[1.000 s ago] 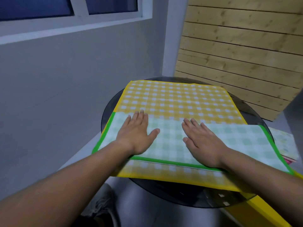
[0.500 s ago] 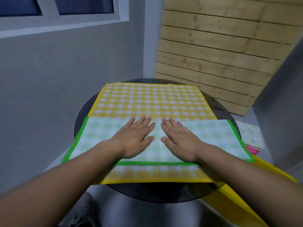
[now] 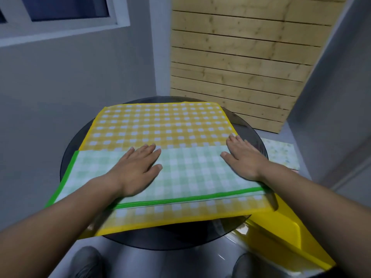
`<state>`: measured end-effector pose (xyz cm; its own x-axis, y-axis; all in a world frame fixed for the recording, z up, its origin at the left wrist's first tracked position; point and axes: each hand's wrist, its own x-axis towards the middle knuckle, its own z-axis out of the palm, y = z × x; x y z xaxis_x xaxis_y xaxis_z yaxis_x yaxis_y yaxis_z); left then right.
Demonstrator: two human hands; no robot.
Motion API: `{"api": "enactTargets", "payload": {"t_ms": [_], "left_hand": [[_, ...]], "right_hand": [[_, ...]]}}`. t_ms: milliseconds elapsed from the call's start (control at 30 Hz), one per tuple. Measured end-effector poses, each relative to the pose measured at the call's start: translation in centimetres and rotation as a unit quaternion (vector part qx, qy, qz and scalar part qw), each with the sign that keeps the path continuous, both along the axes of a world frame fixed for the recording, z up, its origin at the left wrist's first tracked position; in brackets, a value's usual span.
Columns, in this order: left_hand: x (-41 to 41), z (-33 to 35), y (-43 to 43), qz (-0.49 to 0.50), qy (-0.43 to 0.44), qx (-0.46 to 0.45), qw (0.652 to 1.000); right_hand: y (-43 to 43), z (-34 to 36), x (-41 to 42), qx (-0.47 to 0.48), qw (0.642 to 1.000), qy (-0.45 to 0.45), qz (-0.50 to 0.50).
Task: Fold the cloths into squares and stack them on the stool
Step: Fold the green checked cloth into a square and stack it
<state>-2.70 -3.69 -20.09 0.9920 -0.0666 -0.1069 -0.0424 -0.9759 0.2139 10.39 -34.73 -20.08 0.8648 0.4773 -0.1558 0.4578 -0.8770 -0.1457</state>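
Note:
A green checked cloth [image 3: 190, 173], folded into a long strip with a green border, lies across the near half of a larger yellow checked cloth [image 3: 160, 125]. Both rest on a round dark glass table [image 3: 76, 145]. My left hand [image 3: 136, 169] presses flat on the middle of the green cloth, fingers straight. My right hand [image 3: 243, 157] lies flat on the green cloth's right end, fingertips reaching the yellow cloth.
A folded pale patterned cloth [image 3: 281, 153] lies to the right, beyond the table. A yellow stool or chair part [image 3: 281, 233] sits below the table's right edge. Grey wall at left, wooden slat panel [image 3: 241, 67] behind. Shoes [image 3: 86, 261] show below.
My hands were side by side at the cloth's middle; now the right hand has slid out to the green cloth's right end, while the left stays near the centre.

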Motion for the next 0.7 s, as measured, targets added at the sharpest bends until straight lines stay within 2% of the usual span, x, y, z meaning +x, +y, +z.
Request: {"api": "enactTargets", "payload": {"t_ms": [133, 267, 367, 500, 600, 700], "left_hand": [[1.7, 1.7, 0.5, 0.015, -0.093, 0.035, 0.995], [3.6, 3.5, 0.8, 0.06, -0.042, 0.013, 0.997], [4.3, 4.1, 0.5, 0.063, 0.013, -0.034, 0.997], [4.5, 4.4, 0.7, 0.085, 0.032, -0.11, 0.99], [4.4, 4.6, 1.6, 0.157, 0.013, -0.179, 0.971], [3.7, 4.8, 2.0, 0.27, -0.021, -0.243, 0.932]], "right_hand": [[1.1, 0.7, -1.1, 0.05, 0.998, -0.023, 0.005], [4.3, 1.4, -3.9, 0.086, 0.994, -0.023, 0.064], [6.2, 1.4, -5.7, 0.073, 0.991, -0.019, 0.107], [7.2, 1.4, -6.3, 0.092, 0.989, -0.001, 0.118], [7.1, 1.4, -6.0, 0.122, 0.986, 0.004, 0.118], [7.2, 1.5, -6.2, 0.142, 0.98, 0.01, 0.135]]}}
